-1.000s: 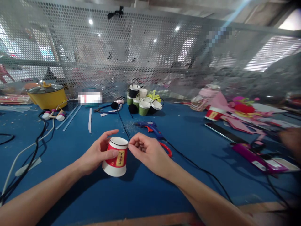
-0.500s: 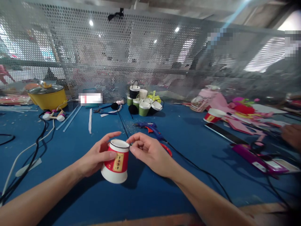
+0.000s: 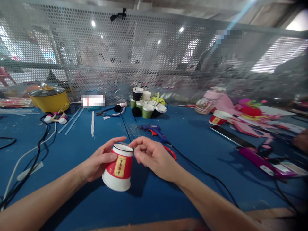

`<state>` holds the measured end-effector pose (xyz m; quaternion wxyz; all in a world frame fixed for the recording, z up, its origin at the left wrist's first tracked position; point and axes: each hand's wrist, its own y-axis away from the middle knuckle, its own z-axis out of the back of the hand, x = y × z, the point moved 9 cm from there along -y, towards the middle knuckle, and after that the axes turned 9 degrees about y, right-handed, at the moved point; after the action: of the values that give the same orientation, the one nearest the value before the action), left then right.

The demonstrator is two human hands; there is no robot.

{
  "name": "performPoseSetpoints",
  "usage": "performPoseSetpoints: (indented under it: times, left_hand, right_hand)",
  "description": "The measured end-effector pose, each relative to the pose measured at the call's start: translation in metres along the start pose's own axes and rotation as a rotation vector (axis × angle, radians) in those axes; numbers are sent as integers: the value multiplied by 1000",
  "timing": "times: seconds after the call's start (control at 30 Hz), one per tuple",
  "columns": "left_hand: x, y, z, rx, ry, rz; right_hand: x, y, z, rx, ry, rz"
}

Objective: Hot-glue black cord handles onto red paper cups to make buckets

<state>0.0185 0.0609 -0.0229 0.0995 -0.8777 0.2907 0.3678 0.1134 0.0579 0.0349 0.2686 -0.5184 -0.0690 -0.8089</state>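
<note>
My left hand (image 3: pixel 101 158) grips a white paper cup (image 3: pixel 117 183) from its left side, thumb pressed against the wall. The narrow end of the cup points up and a red band with a yellow label (image 3: pixel 120 166) wraps its side. A thin black cord (image 3: pixel 124 148) runs along the edge of that upper end. My right hand (image 3: pixel 154 157) is at the right side of this edge, fingertips pinched together on the cord. Beyond the hands, more cord stretches back across the table toward a black yarn ball (image 3: pixel 117 108).
A blue glue gun (image 3: pixel 154 130) lies behind my right hand, its cable trailing right. Small green and black cups (image 3: pixel 147 110) cluster at the back. A phone (image 3: pixel 229 137) and a purple box (image 3: pixel 264 162) lie right; a yellow pot (image 3: pixel 49 100) stands left. Another person's hand (image 3: pixel 300 141) shows far right.
The cup has tipped and turned slightly in my left hand, its wide end a little lower and its label shifted left. My right hand stays at the rim. The other person's hand has moved right.
</note>
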Motion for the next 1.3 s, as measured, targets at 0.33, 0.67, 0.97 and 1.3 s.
performPoseSetpoints:
  times: [0.33, 0.67, 0.97, 1.3]
  left_hand:
    - [1, 0, 2, -12, 33, 10]
    - [0, 0, 1, 0, 4, 9]
    - [-5, -2, 2, -7, -44, -29]
    - [-3, -8, 16, -65, -67, -45]
  right_hand:
    - [-1, 0, -2, 19, -47, -35]
    - [0, -2, 0, 20, 27, -18]
    - [-5, -3, 1, -2, 167, 48]
    - [-26, -17, 0, -11, 231, 52]
